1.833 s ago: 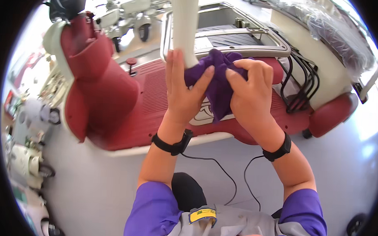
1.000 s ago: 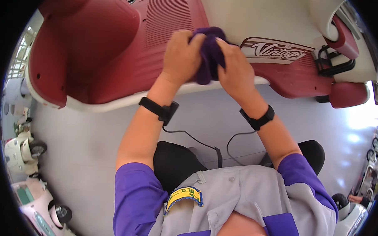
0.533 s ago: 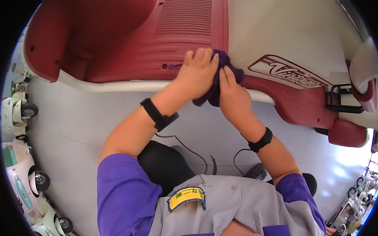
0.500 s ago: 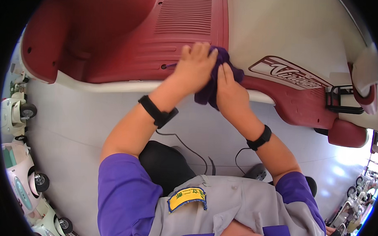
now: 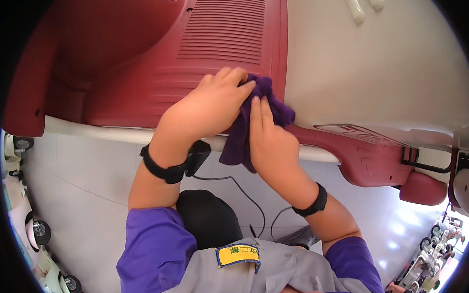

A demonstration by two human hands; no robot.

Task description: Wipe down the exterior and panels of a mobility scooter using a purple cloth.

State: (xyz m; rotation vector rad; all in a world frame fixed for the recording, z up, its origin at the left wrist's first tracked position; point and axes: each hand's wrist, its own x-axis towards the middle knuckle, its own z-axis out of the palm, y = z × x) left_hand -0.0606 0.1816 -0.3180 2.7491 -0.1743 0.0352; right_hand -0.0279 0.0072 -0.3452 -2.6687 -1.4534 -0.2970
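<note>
A crumpled purple cloth (image 5: 238,144) lies against the red ribbed footboard (image 5: 223,27) of a red and cream scooter, close to where the board meets the cream body panel (image 5: 371,63). My left hand (image 5: 210,102) grips the cloth from the left, fingers bent over its upper part. From the right, my right hand (image 5: 274,142) holds it too, two fingers laid along it and pointing away from me. The cloth's lower end hangs over the cream edge trim (image 5: 111,134). Part of the footboard is hidden under the hands.
A black metal bar (image 5: 425,164) and a red rounded end piece (image 5: 423,188) stick out at the right. Several small scooters (image 5: 27,227) line the left side. Grey floor (image 5: 93,188) lies below, with a thin black cable (image 5: 251,198) hanging between my arms.
The scooter sits lower in the picture. Both hands and the cloth have shifted slightly left along the footboard, and my left hand now covers the hole near its edge. Both still hold the cloth.
</note>
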